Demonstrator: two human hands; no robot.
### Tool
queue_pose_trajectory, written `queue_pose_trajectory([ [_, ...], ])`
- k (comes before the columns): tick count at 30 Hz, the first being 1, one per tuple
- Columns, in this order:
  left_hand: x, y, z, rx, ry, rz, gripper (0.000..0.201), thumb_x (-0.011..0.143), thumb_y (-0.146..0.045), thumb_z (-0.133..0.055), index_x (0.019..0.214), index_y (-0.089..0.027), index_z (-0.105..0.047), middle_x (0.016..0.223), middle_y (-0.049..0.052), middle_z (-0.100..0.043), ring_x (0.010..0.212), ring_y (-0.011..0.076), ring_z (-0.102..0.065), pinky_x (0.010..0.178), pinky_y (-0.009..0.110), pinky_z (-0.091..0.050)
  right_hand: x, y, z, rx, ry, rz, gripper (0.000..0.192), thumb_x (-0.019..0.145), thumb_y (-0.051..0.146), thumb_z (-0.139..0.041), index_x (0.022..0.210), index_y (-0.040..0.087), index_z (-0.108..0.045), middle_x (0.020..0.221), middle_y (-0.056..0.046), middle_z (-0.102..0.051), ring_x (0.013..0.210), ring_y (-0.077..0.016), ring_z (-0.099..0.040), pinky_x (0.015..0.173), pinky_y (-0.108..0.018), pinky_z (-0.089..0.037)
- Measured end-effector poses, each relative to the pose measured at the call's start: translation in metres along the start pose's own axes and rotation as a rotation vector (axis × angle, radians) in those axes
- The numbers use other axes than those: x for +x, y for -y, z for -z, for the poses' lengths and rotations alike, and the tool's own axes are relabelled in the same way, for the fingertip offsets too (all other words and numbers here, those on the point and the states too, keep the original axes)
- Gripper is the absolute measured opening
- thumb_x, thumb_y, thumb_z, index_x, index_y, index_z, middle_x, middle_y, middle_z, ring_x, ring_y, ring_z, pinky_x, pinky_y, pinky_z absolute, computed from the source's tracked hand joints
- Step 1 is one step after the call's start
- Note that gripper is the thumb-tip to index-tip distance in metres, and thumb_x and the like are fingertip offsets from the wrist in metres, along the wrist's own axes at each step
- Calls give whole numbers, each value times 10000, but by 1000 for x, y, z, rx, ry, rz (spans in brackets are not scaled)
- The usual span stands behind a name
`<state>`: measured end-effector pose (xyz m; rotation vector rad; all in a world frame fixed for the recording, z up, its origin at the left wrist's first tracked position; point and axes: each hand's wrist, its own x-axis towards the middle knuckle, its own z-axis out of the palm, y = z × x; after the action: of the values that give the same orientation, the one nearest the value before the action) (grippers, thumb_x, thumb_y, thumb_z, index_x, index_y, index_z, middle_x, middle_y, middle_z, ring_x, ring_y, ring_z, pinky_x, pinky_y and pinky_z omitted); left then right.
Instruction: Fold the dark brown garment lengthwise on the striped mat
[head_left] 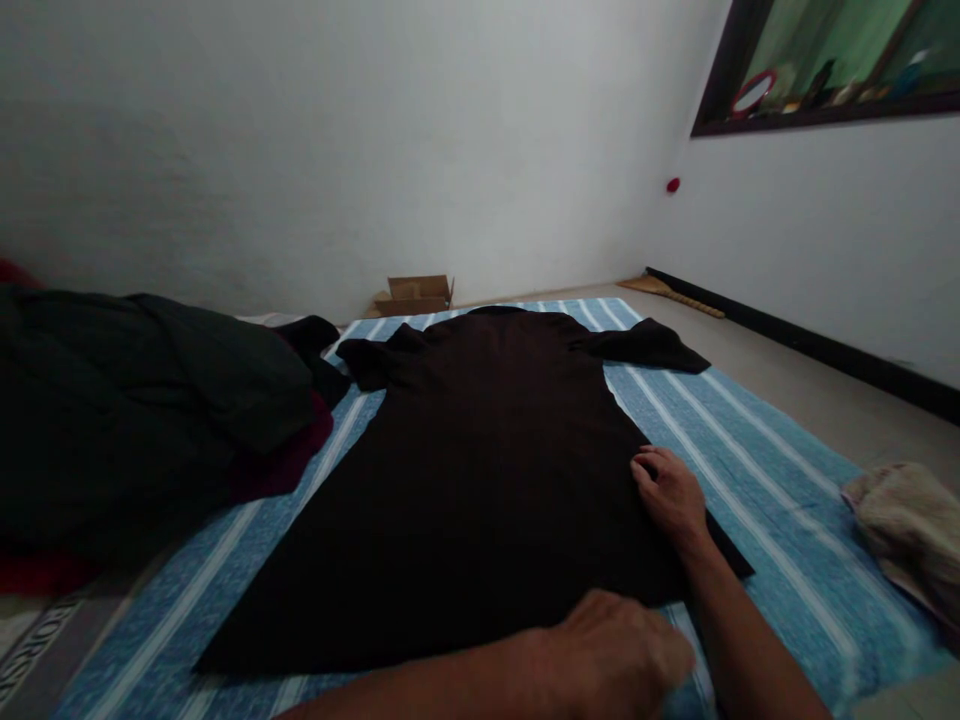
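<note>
A dark short-sleeved shirt (480, 460) lies spread flat, its collar at the far end and its hem toward me. My right hand (670, 495) is at the shirt's right side edge, thumb and forefinger brought together on the cloth. Over the right part of the hem, my left hand (622, 645) is curled closed and blurred, its forearm crossing from the lower left. What its fingers hold, if anything, is hidden. Beneath the shirt is a blue sheet with white stripes (750, 470).
A heap of dark clothes (150, 410) lies at the left. A beige cloth (907, 530) sits by the sheet's right edge. An open cardboard box (416, 293) stands against the back wall. A straw-coloured broom (671, 290) lies along the right wall, below a window (832, 60).
</note>
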<state>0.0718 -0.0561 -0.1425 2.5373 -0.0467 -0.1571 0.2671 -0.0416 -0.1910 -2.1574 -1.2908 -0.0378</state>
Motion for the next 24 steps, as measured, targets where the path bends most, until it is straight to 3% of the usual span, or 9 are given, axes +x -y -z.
queue_pose_trajectory([
  [5,-19,19,63,211,-146,447,121,745,-124,-459,804,-182,-547,868,63,-617,806,202,-604,683,292,-472,0,2,1,8,-4,-7,268,822,329,-436,825,208,-675,1092,-55,-613,990,-211,-559,877,-363,-413],
  [9,-18,44,80,229,-227,687,122,770,-137,-467,811,-185,-571,908,62,-614,859,207,-609,722,298,-468,0,3,1,6,1,-11,261,822,322,-440,823,205,-673,1089,-57,-612,987,-213,-561,873,-363,-416],
  [14,-9,59,78,212,-237,747,127,769,-168,-493,812,-199,-608,924,55,-629,872,213,-619,720,300,-472,1,3,2,4,-1,-9,253,824,318,-444,812,205,-671,1088,-57,-610,978,-206,-564,881,-354,-413],
  [24,1,63,80,256,-191,739,213,834,-203,-416,839,-169,-626,947,109,-657,899,253,-629,749,352,-487,1,3,2,1,4,-14,250,827,312,-452,834,201,-676,1100,-59,-612,997,-211,-562,881,-355,-415],
])
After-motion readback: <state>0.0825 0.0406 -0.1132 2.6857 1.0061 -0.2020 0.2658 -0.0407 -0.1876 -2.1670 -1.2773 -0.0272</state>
